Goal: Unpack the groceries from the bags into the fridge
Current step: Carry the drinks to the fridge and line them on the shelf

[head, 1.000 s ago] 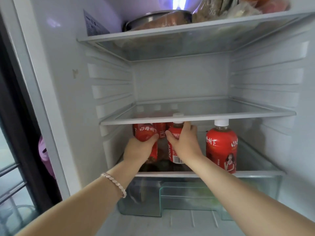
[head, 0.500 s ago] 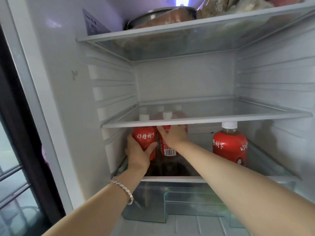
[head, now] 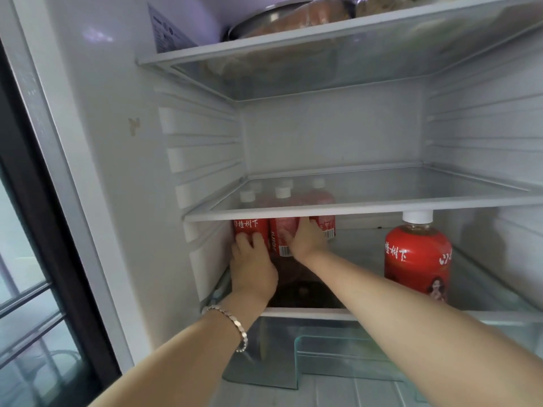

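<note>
Both my hands reach deep into the open fridge, onto the lower glass shelf. My left hand grips a red-labelled drink bottle at the far left. My right hand holds the red bottle beside it. More red bottles with white caps stand behind them, seen through the middle glass shelf. One larger-looking red bottle stands apart on the right of the same lower shelf.
A metal bowl and wrapped food sit on the top shelf. A clear crisper drawer lies under the lower shelf. A dark door frame runs down the left.
Both hands have pushed their bottles further back and left on the lower shelf. The view has moved closer to the fridge.
</note>
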{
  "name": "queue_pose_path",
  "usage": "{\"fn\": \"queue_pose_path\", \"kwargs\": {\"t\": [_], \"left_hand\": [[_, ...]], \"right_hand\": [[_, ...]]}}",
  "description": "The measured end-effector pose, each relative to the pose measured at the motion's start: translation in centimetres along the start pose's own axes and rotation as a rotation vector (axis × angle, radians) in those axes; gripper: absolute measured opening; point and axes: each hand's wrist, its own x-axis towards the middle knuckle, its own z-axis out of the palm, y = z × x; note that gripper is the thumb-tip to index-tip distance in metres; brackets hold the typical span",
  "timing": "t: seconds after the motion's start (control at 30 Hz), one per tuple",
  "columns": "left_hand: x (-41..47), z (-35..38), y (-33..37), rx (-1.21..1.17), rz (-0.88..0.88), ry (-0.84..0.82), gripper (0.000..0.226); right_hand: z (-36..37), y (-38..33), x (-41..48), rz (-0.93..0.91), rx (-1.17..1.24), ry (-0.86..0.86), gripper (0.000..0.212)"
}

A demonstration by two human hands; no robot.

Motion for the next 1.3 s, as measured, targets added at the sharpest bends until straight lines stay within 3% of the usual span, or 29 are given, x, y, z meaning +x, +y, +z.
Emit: {"fn": "queue_pose_path", "kwargs": {"t": [0.1,0.2,0.27,0.33,0.4,0.43,0.53,0.63,0.93,1.2,1.3], "left_hand": [[-0.1,-0.1,-0.1,0.074,0.218,0.004,0.052],[0.3,0.0,0.1,0.139,0.276,-0.118,0.048],[0.8,0.1,0.2,0.207,0.261,-0.208,0.048],[0.9,0.0,0.5,0.314,0.261,-0.271,0.052],[0.8,-0.3,0.8,0.359,0.254,-0.316,0.054],[0.6,-0.4,0.9,0.359,0.245,-0.328,0.055],[0.4,-0.4,1.1,0.34,0.228,-0.346,0.056],[0.3,-0.5,1.0,0.311,0.225,-0.344,0.056],[-0.2,-0.4,1.0,0.289,0.215,-0.319,0.055],[0.3,0.2,0.6,0.299,0.218,-0.258,0.055],[0.3,0.3,0.7,0.286,0.22,-0.247,0.055]], "right_hand": [[-1.3,-0.3,-1.9,0.002,-0.019,-0.103,0.028],[-4.0,-0.7,-7.0,-0.064,-0.004,-0.072,0.024],[-6.1,-0.7,-10.7,-0.217,-0.153,0.215,0.023],[-7.7,0.1,-12.9,-0.435,-0.168,0.64,0.021],[-8.5,2.0,-13.5,-0.397,-0.084,0.921,0.021],[-8.8,2.8,-13.5,-0.279,-0.023,0.956,0.032],[-9.6,4.5,-12.9,0.154,0.009,0.777,0.076],[-10.2,4.7,-11.9,0.193,-0.15,0.605,0.084],[-8.7,5.7,-3.1,0.192,0.002,0.258,0.083],[-7.0,6.5,3.3,0.218,0.162,0.257,0.045],[-6.0,7.7,4.5,0.261,0.063,0.287,0.043]]}}
